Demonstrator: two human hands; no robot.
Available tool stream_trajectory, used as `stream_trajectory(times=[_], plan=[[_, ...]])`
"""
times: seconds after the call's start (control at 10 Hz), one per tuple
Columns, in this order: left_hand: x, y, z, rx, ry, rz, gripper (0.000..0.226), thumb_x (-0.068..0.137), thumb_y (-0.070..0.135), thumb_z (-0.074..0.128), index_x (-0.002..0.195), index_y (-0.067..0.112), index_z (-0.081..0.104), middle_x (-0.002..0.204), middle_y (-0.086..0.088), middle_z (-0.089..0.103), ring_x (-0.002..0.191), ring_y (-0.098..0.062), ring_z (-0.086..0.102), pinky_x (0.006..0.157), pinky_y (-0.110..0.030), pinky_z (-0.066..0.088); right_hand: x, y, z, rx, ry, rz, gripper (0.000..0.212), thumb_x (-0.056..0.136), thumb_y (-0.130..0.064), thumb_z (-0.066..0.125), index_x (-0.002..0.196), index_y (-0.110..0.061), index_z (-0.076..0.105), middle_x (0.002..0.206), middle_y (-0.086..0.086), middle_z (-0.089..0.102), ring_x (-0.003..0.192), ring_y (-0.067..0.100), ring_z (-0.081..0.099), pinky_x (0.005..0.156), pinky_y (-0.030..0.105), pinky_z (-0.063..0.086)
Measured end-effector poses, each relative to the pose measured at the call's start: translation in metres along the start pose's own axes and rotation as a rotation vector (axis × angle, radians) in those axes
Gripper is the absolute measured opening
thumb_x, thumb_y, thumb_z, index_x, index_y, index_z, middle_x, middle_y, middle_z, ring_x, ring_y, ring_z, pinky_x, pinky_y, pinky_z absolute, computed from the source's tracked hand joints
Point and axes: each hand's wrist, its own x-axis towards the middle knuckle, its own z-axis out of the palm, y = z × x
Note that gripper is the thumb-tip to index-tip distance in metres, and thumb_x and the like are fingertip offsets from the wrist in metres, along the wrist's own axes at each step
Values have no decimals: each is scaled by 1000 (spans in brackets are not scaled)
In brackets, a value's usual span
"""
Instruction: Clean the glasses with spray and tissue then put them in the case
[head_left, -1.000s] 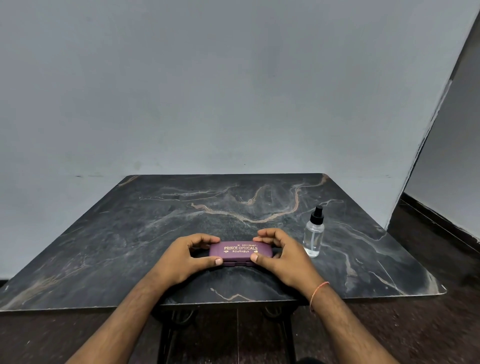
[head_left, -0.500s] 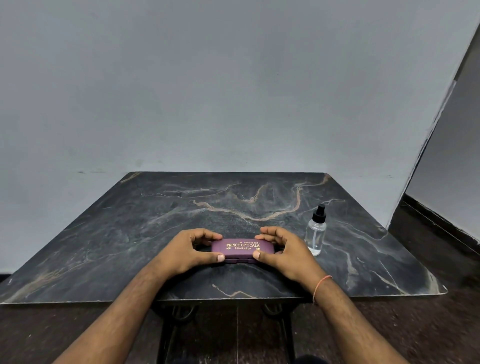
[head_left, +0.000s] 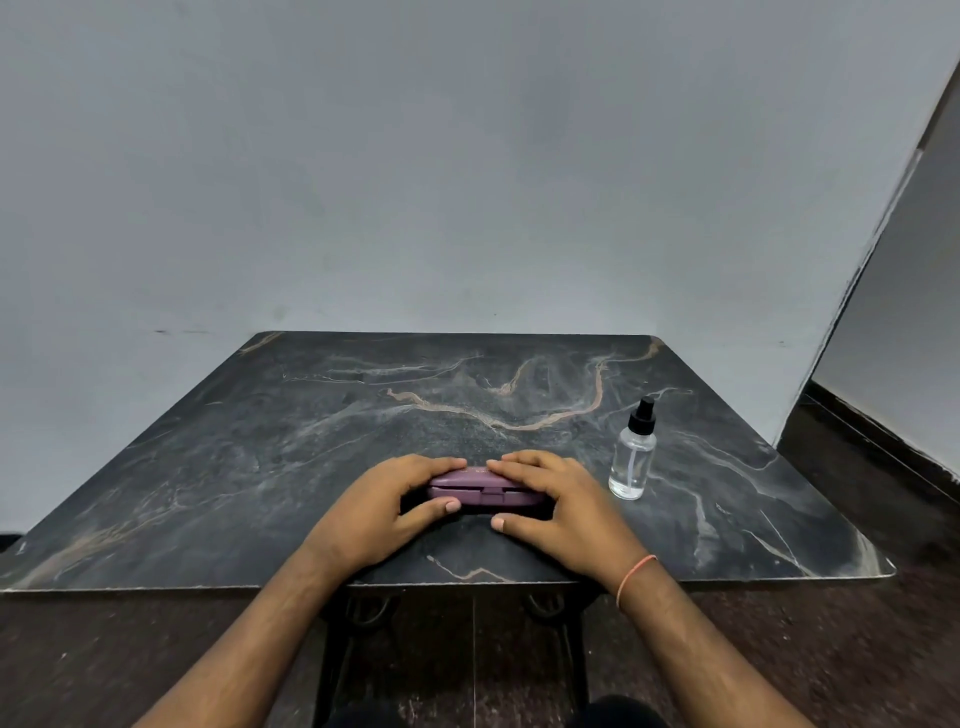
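Purple glasses case (head_left: 485, 491): closed, contents hidden, lying near the desk's (head_left: 260, 457) front edge. Left hand (head_left: 387, 501) and right hand (head_left: 558, 501) grip its two ends, fingers over lid. Clear spray bottle (head_left: 632, 457): upright, just right of the right hand, little liquid inside.

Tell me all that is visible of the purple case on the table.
The case is a flat, oblong box of dull purple, hard-looking, maybe plastic. It is closed: a seam runs along its near side, with a small clasp near the middle. It lies flat on the dark marble-look table, near the front edge. The left hand grips its left end and the right hand its right end, fingers on the lid, thumbs at the near side. The spray bottle stands apart from it.
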Motion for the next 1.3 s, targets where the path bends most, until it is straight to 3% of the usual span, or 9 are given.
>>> stream_trajectory(times=[0.2,0.4,0.5,0.7,0.9,1.0,1.1,1.2,1.3], plan=[[2,-6,2,58,-32,12,67,98,82,43,155,48,55,134,26,68,124,2,61,108,-32,52,0,-2,4,-144,65,-31,51,92,-46,82,141,-50,68,143,-24,68,120,11,61,109,29,48],[1,-4,2,74,-27,5,68,97,84,43,154,49,56,139,27,66,127,4,60,109,-30,51,0,-4,2,-147,53,-12,50,92,-48,81,140,-52,68,146,-24,66,122,10,59,109,27,46],[1,-3,1,56,-31,-4,59,98,70,62,153,49,57,140,29,64,129,5,58,111,-27,50,0,-3,-1,-51,38,37,55,87,-45,87,140,-46,70,146,-22,65,129,7,58,113,23,41],[6,-4,3,-9,7,-47,72,91,42,87,156,41,56,140,25,66,132,6,60,117,-27,48,-1,1,-5,109,52,170,77,82,-31,93,152,-32,61,141,-16,69,131,4,62,117,30,47],[12,-5,2,-197,-6,-224,98,78,29,100,162,33,50,130,20,74,126,6,66,120,-23,44,-1,4,-4,163,46,235,87,80,-30,95,156,-36,53,138,-19,70,126,-4,64,110,12,44],[10,-5,1,-208,-9,-245,99,75,34,101,161,34,51,129,22,74,127,5,65,124,-31,44,-1,2,-4,177,37,242,89,80,-28,96,157,-34,51,141,-17,70,127,-4,64,116,23,48],[7,-3,-1,-175,-27,-263,111,69,64,95,163,31,47,140,22,69,133,2,62,125,-38,45,0,-3,-6,136,16,232,100,78,-34,96,163,-33,44,154,-13,61,138,4,59,122,32,45],[1,3,-1,3,4,-266,132,62,98,70,168,24,40,159,9,58,147,-12,53,125,-41,43,-4,-5,-11,12,-12,214,117,76,-56,91,170,-27,28,172,-4,40,156,15,40,127,27,31],[-1,5,5,291,-41,-268,139,64,111,41,172,25,31,176,6,37,163,-17,34,131,-44,32,-12,0,-13,-114,-56,205,133,73,-80,78,174,-24,11,179,-2,24,163,17,25,125,24,19]])
